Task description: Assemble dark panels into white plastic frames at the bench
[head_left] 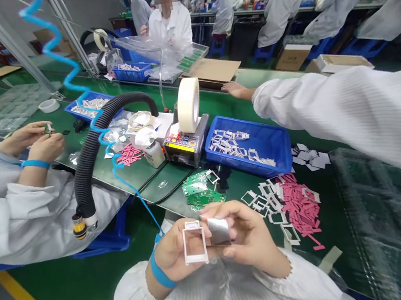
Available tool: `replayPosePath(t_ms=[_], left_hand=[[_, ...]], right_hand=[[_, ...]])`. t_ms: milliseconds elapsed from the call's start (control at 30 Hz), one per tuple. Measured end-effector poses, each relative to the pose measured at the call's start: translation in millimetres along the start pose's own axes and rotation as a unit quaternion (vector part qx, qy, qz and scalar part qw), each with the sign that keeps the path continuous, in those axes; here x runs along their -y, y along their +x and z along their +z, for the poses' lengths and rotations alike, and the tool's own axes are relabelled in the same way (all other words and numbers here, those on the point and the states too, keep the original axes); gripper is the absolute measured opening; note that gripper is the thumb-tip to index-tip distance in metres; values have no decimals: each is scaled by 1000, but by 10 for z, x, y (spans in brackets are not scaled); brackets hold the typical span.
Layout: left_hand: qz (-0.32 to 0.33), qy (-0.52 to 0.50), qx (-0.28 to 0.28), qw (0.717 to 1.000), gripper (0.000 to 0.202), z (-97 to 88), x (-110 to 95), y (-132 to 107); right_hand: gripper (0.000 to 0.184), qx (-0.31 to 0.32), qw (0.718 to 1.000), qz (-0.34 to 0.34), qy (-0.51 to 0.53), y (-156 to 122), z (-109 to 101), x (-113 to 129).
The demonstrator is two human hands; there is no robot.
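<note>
My left hand (174,253) holds a white rectangular plastic frame (194,242) upright close to my chest, fingers wrapped behind it. My right hand (250,236) pinches a small silvery grey sheet piece (219,230) right beside the frame, touching its right edge. On the green table just beyond lie green circuit boards (200,190), a heap of white frames (271,199) and pink strips (301,207).
A blue bin (279,145) of white frames and a tape dispenser (187,142) with a big tape roll stand farther back. A black ribbed hose (89,155) arcs at left. A co-worker's sleeve (349,106) reaches across from the right; another person's hands (37,143) work at left. Clear trays (389,216) lie at right.
</note>
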State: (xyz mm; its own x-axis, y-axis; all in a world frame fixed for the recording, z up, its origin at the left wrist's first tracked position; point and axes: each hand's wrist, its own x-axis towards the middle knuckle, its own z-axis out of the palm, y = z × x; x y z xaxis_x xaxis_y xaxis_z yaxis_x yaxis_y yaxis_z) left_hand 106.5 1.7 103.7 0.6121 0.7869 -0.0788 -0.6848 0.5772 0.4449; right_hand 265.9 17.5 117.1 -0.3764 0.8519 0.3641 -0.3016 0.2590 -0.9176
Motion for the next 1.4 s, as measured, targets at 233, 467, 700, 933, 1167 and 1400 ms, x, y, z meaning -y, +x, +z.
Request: replayPosePath(t_ms=[233, 467, 700, 933, 1167, 1400], left_hand=[[6, 18, 10, 1000, 41, 45, -11, -67], [40, 99, 17, 994, 33, 130, -112, -96], [102, 297, 61, 947, 34, 110, -174, -160], [112, 368, 66, 921, 33, 139, -211, -154], [116, 352, 67, 926, 35, 47, -161, -104], [85, 225, -16, 970, 32, 8, -121, -68]], right_hand=[[33, 10, 1000, -4, -23, 24, 39, -30], [23, -7, 985, -20, -173, 65, -26, 181], [11, -30, 896, -64, -439, 119, 22, 380], [11, -6, 892, -53, -449, 92, -2, 349], [11, -6, 876, -51, -480, 72, -12, 285], [12, 36, 880, -22, -473, 38, 29, 414]])
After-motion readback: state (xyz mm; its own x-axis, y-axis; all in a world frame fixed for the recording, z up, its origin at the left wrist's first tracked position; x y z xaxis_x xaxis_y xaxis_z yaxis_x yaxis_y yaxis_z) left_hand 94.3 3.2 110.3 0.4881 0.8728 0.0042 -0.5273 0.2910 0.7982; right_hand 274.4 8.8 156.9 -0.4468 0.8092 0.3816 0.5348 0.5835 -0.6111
